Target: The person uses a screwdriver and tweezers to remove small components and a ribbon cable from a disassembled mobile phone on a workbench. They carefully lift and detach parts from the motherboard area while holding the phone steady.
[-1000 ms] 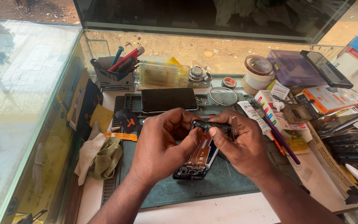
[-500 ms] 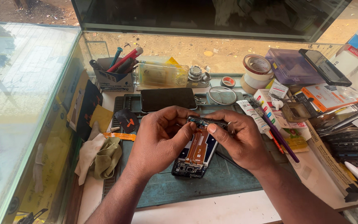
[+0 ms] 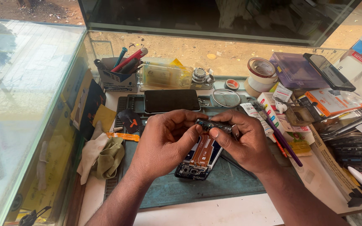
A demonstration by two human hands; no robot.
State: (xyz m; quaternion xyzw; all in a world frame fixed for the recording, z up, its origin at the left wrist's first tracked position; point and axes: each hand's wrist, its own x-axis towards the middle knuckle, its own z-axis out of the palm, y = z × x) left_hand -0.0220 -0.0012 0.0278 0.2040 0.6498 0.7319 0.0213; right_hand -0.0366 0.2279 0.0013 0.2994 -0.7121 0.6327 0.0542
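An opened phone (image 3: 200,161) with its back cover off lies tilted over the green work mat (image 3: 231,184), showing a copper-coloured flex ribbon and a circuit board. My left hand (image 3: 166,140) grips the phone's upper left edge, thumb pressed near its top. My right hand (image 3: 241,140) pinches the top end, where a small dark board strip (image 3: 214,124) sits between thumb and fingers. Both hands hold the phone slightly above the mat.
A black phone (image 3: 171,100) lies face down behind my hands. A tool holder with pens (image 3: 120,73), a clear plastic box (image 3: 164,75), tape rolls (image 3: 260,69), a purple case (image 3: 294,69), cloth rags (image 3: 103,157) and boxes at right surround the mat. Glass walls stand left and behind.
Both hands have shifted slightly up the phone toward its top end, and the phone has tilted a little; the grip stays the same.
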